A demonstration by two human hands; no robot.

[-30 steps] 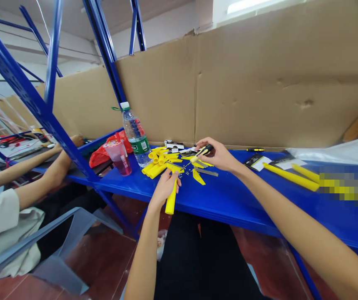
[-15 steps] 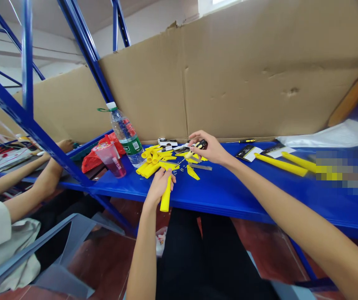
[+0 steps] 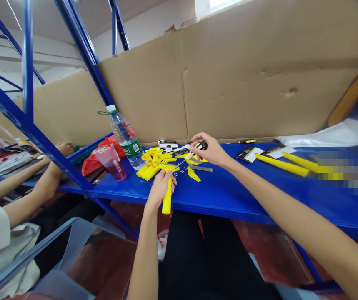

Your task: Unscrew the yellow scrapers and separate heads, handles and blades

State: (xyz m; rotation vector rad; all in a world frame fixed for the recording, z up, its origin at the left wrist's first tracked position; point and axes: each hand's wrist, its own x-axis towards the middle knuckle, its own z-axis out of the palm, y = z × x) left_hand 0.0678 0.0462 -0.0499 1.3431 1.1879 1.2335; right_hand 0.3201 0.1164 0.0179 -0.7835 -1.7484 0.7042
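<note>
My left hand (image 3: pixel 161 186) is closed around a yellow handle (image 3: pixel 166 200), whose rounded end points toward me past the table's front edge. In my right hand (image 3: pixel 208 149) is a screwdriver (image 3: pixel 201 145) with a black and pale yellow grip. Its thin shaft slants down and left to the far end of the yellow handle, near my left fingers; whether the tip sits in a screw is too small to tell. Small screws (image 3: pixel 181 170) lie scattered beside it. A pile of yellow hollow handles (image 3: pixel 150 162) is just beyond my left hand, and a loose yellow piece (image 3: pixel 194 175) lies to the right.
A water bottle (image 3: pixel 130 139) and a pink cup (image 3: pixel 113 162) stand left on the blue table (image 3: pixel 229 191). Right are packaging cards (image 3: pixel 250 153), long yellow pieces (image 3: pixel 281 165) and another screwdriver (image 3: pixel 247 141). Cardboard (image 3: pixel 235 83) walls the back. A co-worker's arms (image 3: pixel 46 183) are beyond the blue post.
Both hands keep their holds on the handle and the screwdriver, with only slight shifts. The whole view has moved a little. Nothing has been picked up or let go.
</note>
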